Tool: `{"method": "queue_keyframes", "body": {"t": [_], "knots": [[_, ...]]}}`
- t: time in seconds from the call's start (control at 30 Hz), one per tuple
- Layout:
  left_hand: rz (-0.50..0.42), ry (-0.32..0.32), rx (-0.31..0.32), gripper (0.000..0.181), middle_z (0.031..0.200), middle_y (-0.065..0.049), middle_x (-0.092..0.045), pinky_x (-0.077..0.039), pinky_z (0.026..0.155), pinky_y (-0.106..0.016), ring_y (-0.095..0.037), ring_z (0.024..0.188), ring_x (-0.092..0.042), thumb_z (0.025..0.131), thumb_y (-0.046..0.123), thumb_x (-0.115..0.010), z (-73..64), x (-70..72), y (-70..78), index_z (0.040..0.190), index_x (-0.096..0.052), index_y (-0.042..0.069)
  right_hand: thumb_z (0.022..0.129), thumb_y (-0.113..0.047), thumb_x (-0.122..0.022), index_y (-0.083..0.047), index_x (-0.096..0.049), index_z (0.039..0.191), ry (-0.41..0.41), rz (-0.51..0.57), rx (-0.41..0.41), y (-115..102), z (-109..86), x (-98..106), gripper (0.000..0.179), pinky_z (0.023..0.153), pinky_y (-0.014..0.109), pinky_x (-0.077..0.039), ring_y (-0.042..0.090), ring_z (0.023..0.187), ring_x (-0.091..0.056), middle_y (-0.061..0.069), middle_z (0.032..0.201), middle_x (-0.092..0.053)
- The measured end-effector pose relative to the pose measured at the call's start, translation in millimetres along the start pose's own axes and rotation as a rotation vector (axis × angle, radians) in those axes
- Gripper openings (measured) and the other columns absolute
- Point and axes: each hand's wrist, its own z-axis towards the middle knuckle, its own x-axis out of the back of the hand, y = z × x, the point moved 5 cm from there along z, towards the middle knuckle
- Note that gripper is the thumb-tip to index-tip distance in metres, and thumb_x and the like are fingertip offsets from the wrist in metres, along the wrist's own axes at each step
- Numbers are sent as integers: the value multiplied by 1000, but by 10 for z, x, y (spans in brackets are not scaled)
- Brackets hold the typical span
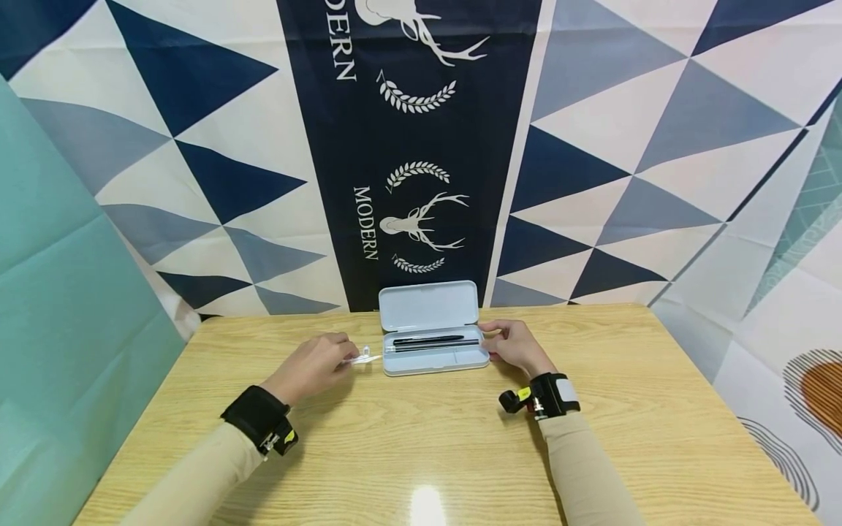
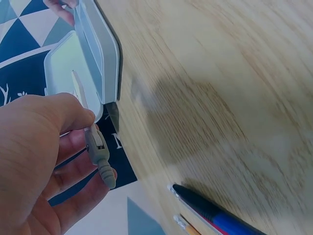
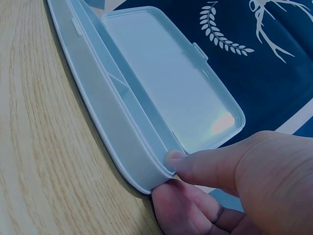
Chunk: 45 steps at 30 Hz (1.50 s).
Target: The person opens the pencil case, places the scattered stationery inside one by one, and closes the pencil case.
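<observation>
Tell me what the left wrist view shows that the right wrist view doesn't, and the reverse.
Only the left wrist view shows the left hand, the slim pointed tool it holds, and a blue-and-black pen. Only the right wrist view shows the slanted divider inside the case. Both show that open case and its lid, the right hand at one end, the wooden table and the dark printed cloth.

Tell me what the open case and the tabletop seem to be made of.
Case: likely hard plastic, smooth and fairly glossy; its lid has a moulded rim and a bright reflection. Tabletop: wood or printed laminate, glossy; grain streaks and a glare spot show, but not which.
</observation>
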Motion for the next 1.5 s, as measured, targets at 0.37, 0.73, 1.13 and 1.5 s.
{"method": "queue_keyframes", "body": {"t": [0.37,0.73,1.13,1.5], "knots": [[8,32,-73,8,101,-5,-79,-63,76,-31,-16,86,-74,98,3,-84,101,-43,104,105,-84,7,102,-4,-77,2,-68,151,-3,-5,15,-1,-8,3,50,65,21,-55,12,70,-62,1,80,-60],[-35,41,-94,11,105,-6,-80,-65,82,-35,-19,92,-77,100,5,-82,268,-74,237,110,-85,7,103,-3,-75,0,-69,151,-1,-5,5,0,2,-10,48,66,21,-54,12,71,-61,0,78,-58],[-75,42,-124,13,109,-8,-81,-67,86,-37,-21,95,-79,99,2,-80,417,-137,365,110,-85,6,104,-3,-74,2,-67,152,-2,-3,7,-19,-2,4,49,67,20,-55,12,72,-61,-1,79,-56],[-80,21,-139,15,110,-9,-81,-67,90,-37,-22,99,-79,101,3,-79,553,-230,486,115,-85,6,105,-4,-74,-1,-67,153,-7,-1,-12,6,19,-12,49,69,20,-57,12,74,-63,1,82,-58]]}}
